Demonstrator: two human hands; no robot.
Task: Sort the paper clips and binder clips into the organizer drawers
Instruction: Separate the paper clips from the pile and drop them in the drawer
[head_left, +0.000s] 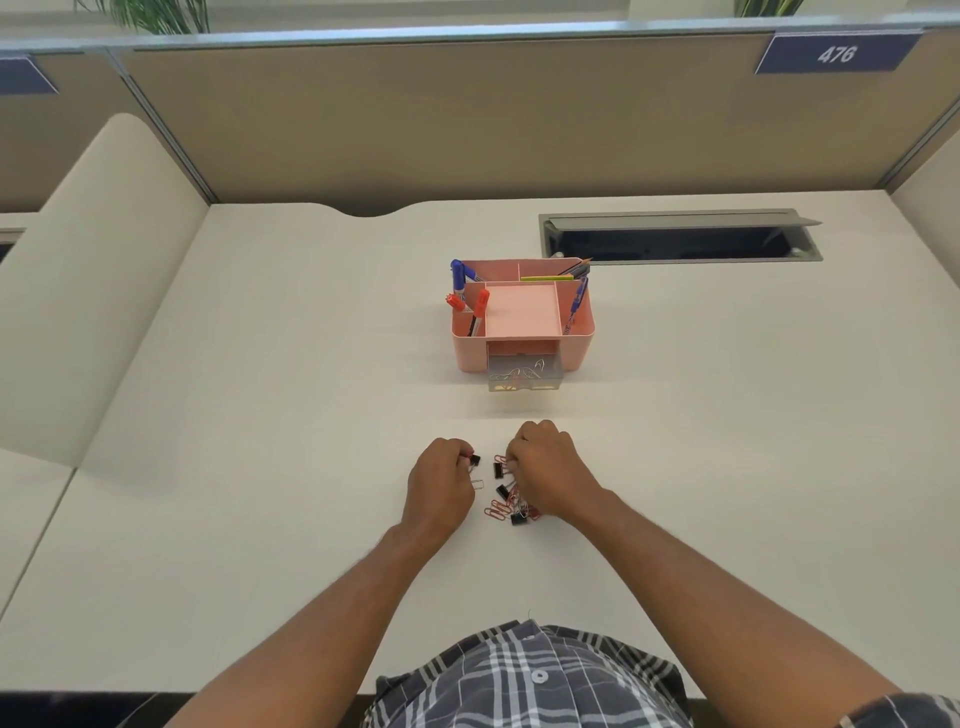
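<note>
— Pale bench (260, 519) in an office cubicle, tan partition behind, a cable hatch (680, 236) open at the far right. Where are the clips?

— Most sit in a small heap (506, 501) just ahead of the person, between the two hands: red paper clips tangled with black binder clips. One loose wire paper clip (478, 485) lies just beside the left hand.

— And the hands?

— The left hand (441, 486) is curled nearly closed, its fingertips pinching a black binder clip (475, 459). The right hand (548, 470) is bunched over the heap, fingers tucked in; it seems to be picking at clips, but I cannot tell what it has hold of.

— How will they handle?

— Light and small, I judge. Paper clips are thin, slippery wire and hook into each other, so lifting one may drag others. Binder clips are stiffer and blockier; take them by the black body or the wire arms.

— Where do they go?

— The pink organizer (519, 353) stands well beyond the heap. Its clear drawer (524, 375) is pulled out and already holds some paper clips.

— Anything in the way?

— Nothing lies between. Pens (465, 304) stand in the top compartments, clear of the drawer.
</note>
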